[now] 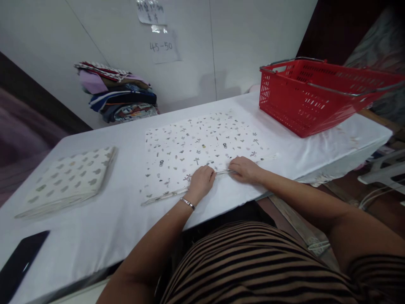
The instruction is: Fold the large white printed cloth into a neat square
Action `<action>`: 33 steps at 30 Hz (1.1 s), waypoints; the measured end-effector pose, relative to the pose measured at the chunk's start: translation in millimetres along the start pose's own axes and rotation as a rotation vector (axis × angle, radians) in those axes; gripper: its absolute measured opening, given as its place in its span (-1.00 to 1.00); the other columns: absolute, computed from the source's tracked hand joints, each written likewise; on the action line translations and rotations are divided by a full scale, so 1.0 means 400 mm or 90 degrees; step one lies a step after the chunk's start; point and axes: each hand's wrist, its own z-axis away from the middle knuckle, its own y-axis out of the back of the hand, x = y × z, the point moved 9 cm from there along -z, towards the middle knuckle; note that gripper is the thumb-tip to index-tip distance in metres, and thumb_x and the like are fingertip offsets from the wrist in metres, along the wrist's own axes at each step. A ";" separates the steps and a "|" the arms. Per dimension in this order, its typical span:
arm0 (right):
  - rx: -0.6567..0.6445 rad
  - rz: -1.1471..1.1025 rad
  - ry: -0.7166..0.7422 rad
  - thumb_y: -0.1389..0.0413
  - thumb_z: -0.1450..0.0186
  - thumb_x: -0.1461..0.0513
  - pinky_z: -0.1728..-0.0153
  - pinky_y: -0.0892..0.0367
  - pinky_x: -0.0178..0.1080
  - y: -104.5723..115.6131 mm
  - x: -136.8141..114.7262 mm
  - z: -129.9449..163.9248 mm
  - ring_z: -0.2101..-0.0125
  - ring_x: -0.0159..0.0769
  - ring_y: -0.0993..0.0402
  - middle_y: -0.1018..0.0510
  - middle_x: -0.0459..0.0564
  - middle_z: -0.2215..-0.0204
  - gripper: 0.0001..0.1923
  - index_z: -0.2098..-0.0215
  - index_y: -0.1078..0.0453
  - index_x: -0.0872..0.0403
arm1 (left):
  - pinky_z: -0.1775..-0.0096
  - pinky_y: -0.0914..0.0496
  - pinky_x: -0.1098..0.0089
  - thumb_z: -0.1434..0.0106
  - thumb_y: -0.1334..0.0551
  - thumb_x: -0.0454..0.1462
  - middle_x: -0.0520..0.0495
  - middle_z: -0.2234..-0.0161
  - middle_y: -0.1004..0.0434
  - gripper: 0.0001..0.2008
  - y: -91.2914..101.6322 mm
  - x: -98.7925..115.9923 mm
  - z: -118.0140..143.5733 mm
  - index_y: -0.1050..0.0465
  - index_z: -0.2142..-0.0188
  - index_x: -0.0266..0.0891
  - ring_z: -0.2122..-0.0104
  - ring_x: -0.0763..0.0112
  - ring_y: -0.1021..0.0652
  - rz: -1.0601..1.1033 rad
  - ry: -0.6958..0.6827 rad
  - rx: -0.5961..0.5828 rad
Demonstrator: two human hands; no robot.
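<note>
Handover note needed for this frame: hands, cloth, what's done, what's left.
Left hand and right hand: both pressed on the near edge of the patterned cloth, fingers curled at the hem; grip unclear.
Cloth lies spread flat on the white table.
Done: one folded patterned cloth sits to the left.
Left: the spread cloth is not yet folded.
Nearby: red basket at right, stack of fabrics by the wall.

patterned cloth [202,145] spread flat on our desk
we see white fabric with small dark motifs, lying smooth at the middle, its near hem folded along the edge.
</note>
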 end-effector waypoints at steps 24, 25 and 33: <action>-0.006 0.050 -0.010 0.02 -0.36 0.24 0.25 -0.09 -0.22 -0.007 -0.005 -0.030 0.24 -0.22 -0.30 -0.49 0.06 0.27 -0.80 0.21 -0.44 0.11 | 0.19 -0.29 0.27 -0.31 -0.10 -0.28 -0.10 0.26 -0.44 -0.88 -0.018 0.018 -0.009 -0.40 0.25 -0.20 0.22 0.27 -0.41 -0.048 -0.033 -0.012; -0.006 0.050 -0.009 0.02 -0.36 0.25 0.25 -0.09 -0.22 -0.009 -0.006 -0.033 0.25 -0.22 -0.30 -0.49 0.06 0.27 -0.80 0.23 -0.44 0.10 | 0.19 -0.28 0.26 -0.31 -0.09 -0.29 -0.11 0.25 -0.43 -0.88 -0.013 0.024 -0.005 -0.40 0.25 -0.20 0.21 0.26 -0.40 -0.056 -0.038 -0.004; -0.004 0.012 -0.031 0.01 -0.35 0.24 0.26 -0.10 -0.22 -0.015 0.007 -0.040 0.27 -0.23 -0.30 -0.49 0.05 0.30 -0.80 0.26 -0.45 0.10 | 0.19 -0.20 0.17 -0.34 -0.05 -0.29 -0.15 0.29 -0.41 -0.79 -0.026 0.082 0.019 -0.44 0.35 -0.20 0.20 0.21 -0.36 -0.157 -0.100 -0.005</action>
